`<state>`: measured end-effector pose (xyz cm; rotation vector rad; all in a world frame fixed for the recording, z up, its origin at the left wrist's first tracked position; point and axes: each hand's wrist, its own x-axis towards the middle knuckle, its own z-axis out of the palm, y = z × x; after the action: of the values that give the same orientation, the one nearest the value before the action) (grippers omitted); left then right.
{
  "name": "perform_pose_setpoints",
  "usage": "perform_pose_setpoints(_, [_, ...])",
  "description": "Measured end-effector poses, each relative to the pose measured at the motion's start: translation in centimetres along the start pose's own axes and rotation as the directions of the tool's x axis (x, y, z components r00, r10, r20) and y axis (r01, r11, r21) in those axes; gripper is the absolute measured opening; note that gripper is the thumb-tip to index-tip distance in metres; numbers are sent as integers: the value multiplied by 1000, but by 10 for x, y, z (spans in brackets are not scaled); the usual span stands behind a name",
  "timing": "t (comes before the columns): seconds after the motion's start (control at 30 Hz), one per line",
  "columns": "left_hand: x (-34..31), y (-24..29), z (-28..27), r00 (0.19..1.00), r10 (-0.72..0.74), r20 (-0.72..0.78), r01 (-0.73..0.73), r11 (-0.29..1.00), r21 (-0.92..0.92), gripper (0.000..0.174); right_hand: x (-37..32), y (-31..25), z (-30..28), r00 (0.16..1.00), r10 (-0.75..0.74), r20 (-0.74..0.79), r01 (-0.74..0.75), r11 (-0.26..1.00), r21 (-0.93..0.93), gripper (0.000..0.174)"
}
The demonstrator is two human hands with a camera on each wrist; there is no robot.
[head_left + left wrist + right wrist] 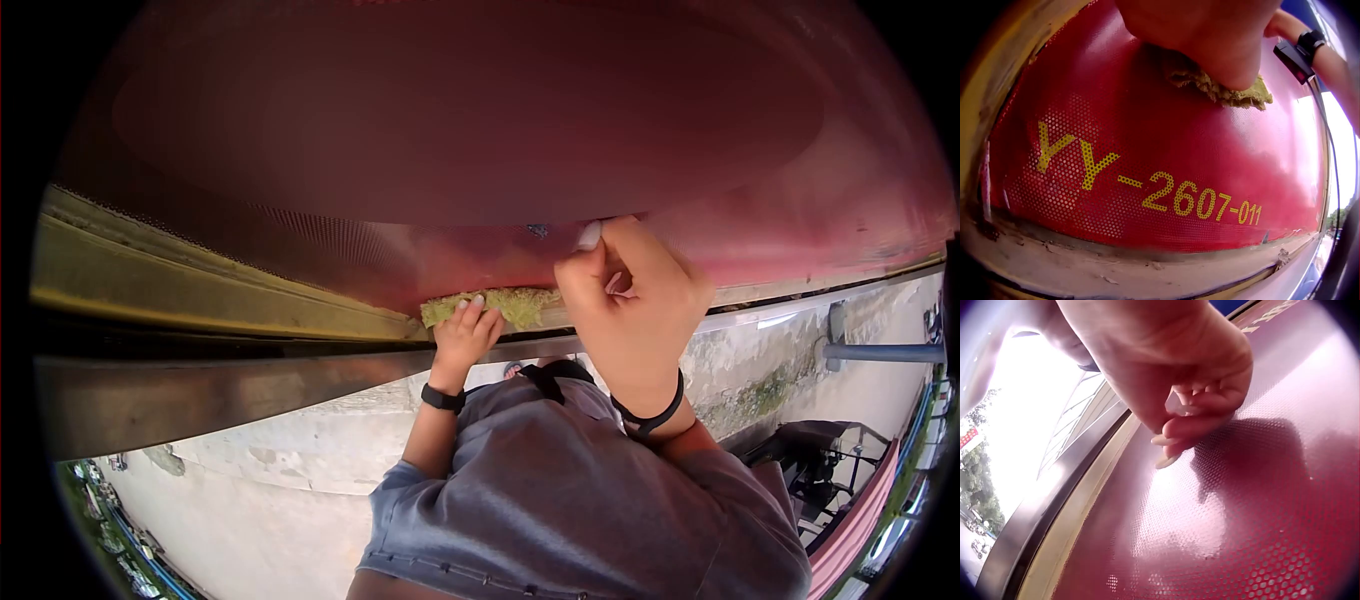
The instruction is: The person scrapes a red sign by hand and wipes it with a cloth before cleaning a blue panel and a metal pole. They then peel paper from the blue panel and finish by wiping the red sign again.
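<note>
A yellow-green fluffy cloth [520,306] lies against the lower part of a red perforated panel [470,255]. My left hand [466,335] holds it there, fingers over its near side. The left wrist view shows the cloth's ragged edge [1244,97] sticking out beneath the hand. To the right and nearer the head camera, my right hand [640,300] has curled fingers, with thumb and forefinger tips together. In the right wrist view those fingertips [1166,461] are right at the panel's glossy surface, and nothing shows between them. A small dark patch [538,231] marks the panel beside that hand.
Yellow lettering [1179,195] reading "YY-2607-011" is on the panel. A worn yellowish frame [200,290] and a metal edge [200,395] border it. Below are pale paving [270,480], a grey pipe [885,353] and a dark wheeled vehicle [815,460].
</note>
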<state>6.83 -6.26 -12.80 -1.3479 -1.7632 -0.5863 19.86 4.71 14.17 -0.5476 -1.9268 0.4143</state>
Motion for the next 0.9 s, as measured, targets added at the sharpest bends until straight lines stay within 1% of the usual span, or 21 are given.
perform_pose_setpoints(0.03, [0, 0, 1, 1000, -3, -9, 3, 1000, 7, 25, 0, 1, -3, 1000, 11, -3, -11, 1000, -18, 10])
perform_pose_setpoints(0.13, [-3, 2, 9, 999, -4, -38, 6, 999, 36, 23, -3, -4, -5, 995, -7, 104, -6, 992, 126, 6])
perform_pose_setpoints(0.17, [-14, 3, 16, 1000, -28, -2, 28, 1000, 2, 23, -4, -5, -6, 991, -11, 131, -11, 986, 169, 5])
perform_pose_setpoints(0.2, [-33, 4, 28, 998, -46, 36, 47, 998, -35, 23, -6, -7, -1, 989, -7, 146, -19, 985, 173, 7])
perform_pose_setpoints(0.23, [-37, 4, 32, 995, -62, 75, 67, 995, -72, 23, -7, -9, 3, 991, 1, 130, -23, 985, 170, 8])
perform_pose_setpoints(0.27, [-40, 2, 33, 999, -33, 41, 36, 997, -61, 24, -7, -10, 7, 993, 7, 114, -26, 986, 166, 8])
perform_pose_setpoints(0.3, [-42, 1, 35, 999, -25, 44, 27, 998, -48, 24, -6, -11, 10, 995, 13, 99, -29, 986, 164, 9])
perform_pose_setpoints(0.37, [-49, 0, 37, 999, -13, 51, 13, 1000, -15, 26, -4, -13, 12, 996, -5, 91, -7, 991, 136, 11])
perform_pose_setpoints(0.43, [-46, 0, 36, 1000, -6, 26, 7, 1000, -23, 27, -2, -14, 13, 996, -22, 88, 13, 994, 105, 14])
perform_pose_setpoints(0.53, [-43, 0, 36, 1000, 3, 7, -3, 1000, -18, 28, -3, -11, 18, 997, -68, 32, 67, 997, 36, 12])
perform_pose_setpoints(0.63, [-38, -1, 34, 1000, 16, -7, -16, 1000, -14, 28, -4, -10, 19, 997, -80, 22, 79, 996, 39, 12])
perform_pose_setpoints(0.73, [-34, -3, 31, 1000, 14, -16, -14, 1000, -3, 25, -1, -10, 14, 994, -78, 81, 75, 997, 35, 11])
perform_pose_setpoints(0.77, [-34, -3, 30, 1000, 7, -19, -7, 1000, 3, 24, 1, -9, 12, 993, -78, 86, 77, 997, 14, 10])
perform_pose_setpoints(0.83, [-11, -3, 10, 1000, 2, 20, -2, 1000, 6, 22, 3, -7, 6, 991, -82, 103, 85, 996, -28, 9])
perform_pose_setpoints(0.9, [0, -1, 4, 1000, -5, 18, 5, 1000, 7, 21, 5, -1, -2, 996, -67, 56, 72, 993, -93, 10])
